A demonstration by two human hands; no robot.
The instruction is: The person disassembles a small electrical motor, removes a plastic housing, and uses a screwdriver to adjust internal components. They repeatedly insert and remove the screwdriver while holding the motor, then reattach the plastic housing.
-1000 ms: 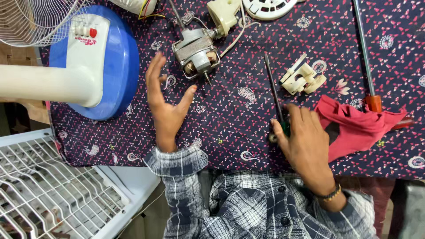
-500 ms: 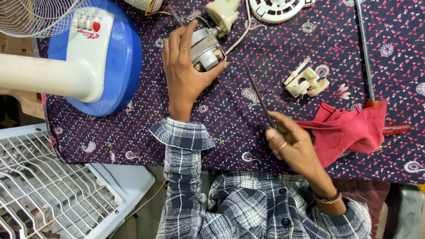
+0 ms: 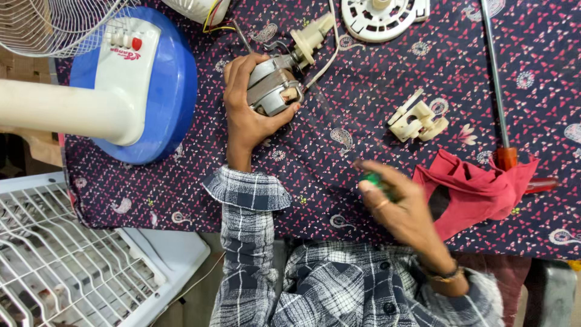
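Motor (image 3: 272, 91), grey metal, upper centre of frame on patterned cloth (image 3: 339, 181); left hand (image 3: 248, 115) wrapped round it, fingers over top, thumb under. Right hand (image 3: 399, 206), lower centre-right, blurred, closed on a green-handled tool (image 3: 374, 179); tool's shaft too blurred to make out. Hands well apart. Nearby: red rag (image 3: 478, 188) just beside right hand; cream plastic part (image 3: 417, 121) centre-right; blue fan base (image 3: 163, 91) w/ white stand, upper left; white wire rack (image 3: 60, 260) lower left.
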